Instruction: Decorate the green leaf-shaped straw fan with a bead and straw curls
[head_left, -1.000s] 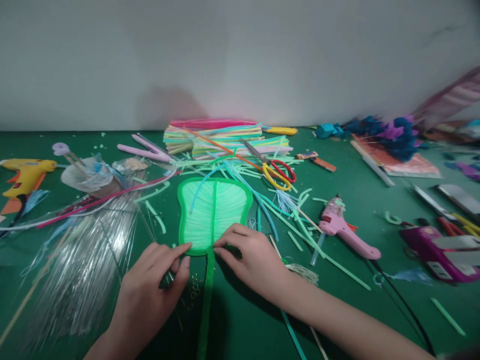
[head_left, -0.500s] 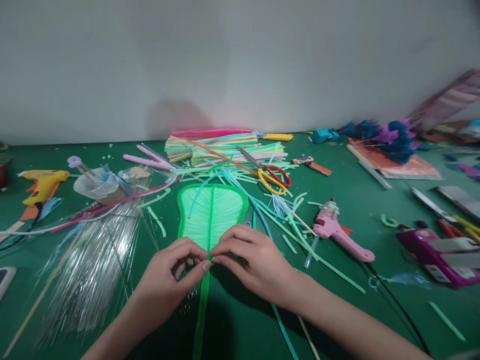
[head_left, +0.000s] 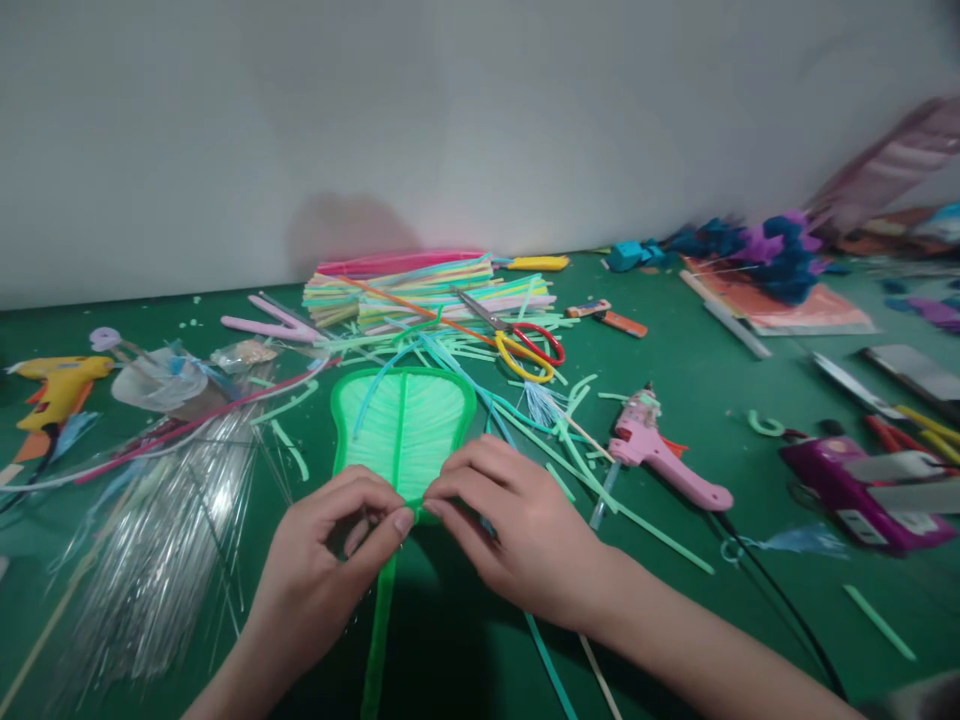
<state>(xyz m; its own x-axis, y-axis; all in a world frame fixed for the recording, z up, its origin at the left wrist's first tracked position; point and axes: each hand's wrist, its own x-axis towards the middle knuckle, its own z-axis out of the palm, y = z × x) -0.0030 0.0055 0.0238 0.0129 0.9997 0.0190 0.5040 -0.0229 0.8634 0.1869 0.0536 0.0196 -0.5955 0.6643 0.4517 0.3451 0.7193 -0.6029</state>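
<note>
A bright green leaf with a fuzzy darker rim and a midrib lies flat in the middle; its fuzzy green stem runs toward me. My left hand pinches the base of the leaf, close to where the stem joins. To its right, my right hand has thumb and fingertips closed on the leaf's lower rim. A small gap separates the two sets of fingertips. The hands cover part of the lower edge.
Red-and-yellow scissors lie behind the leaf by a bundle of pastel chenille stems. A pink glue gun is at right, a yellow one at far left. Clear thin strands spread at left.
My right fingertips have moved rightward from the leaf's base along its lower rim, away from my left fingertips. The whole view has shifted, so the table's things appear further left.
</note>
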